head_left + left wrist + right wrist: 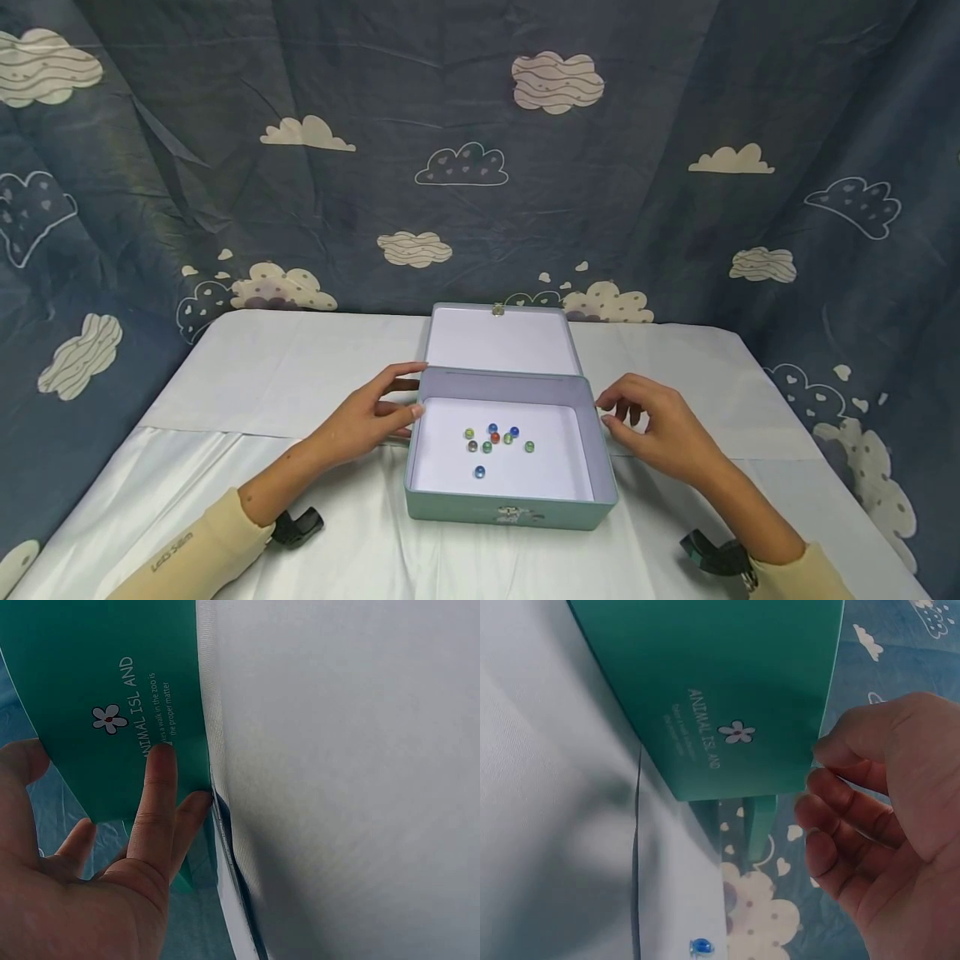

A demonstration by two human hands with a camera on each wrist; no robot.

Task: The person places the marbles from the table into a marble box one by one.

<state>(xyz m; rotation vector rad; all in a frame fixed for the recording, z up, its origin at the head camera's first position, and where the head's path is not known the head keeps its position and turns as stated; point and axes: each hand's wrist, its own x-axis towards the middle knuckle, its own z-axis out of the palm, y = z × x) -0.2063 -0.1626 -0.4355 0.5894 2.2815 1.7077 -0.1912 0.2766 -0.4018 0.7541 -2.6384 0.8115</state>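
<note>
A green tin box stands on the table, its hinged lid laid back away from me. Several small glass marbles in green, blue, red and grey lie loose on its white floor. At the box's left wall, my left hand touches with spread fingers; the left wrist view has one finger lying against the printed side. My right hand is beside the right wall, fingers loosely curled and holding nothing. Its thumb tip is right at the box's edge in the right wrist view.
White cloth covers the table, with a fold line running across it. Behind hangs a dark blue curtain with cloud prints. In the right wrist view a small blue glassy object shows at the bottom. Each wrist wears a black strap device.
</note>
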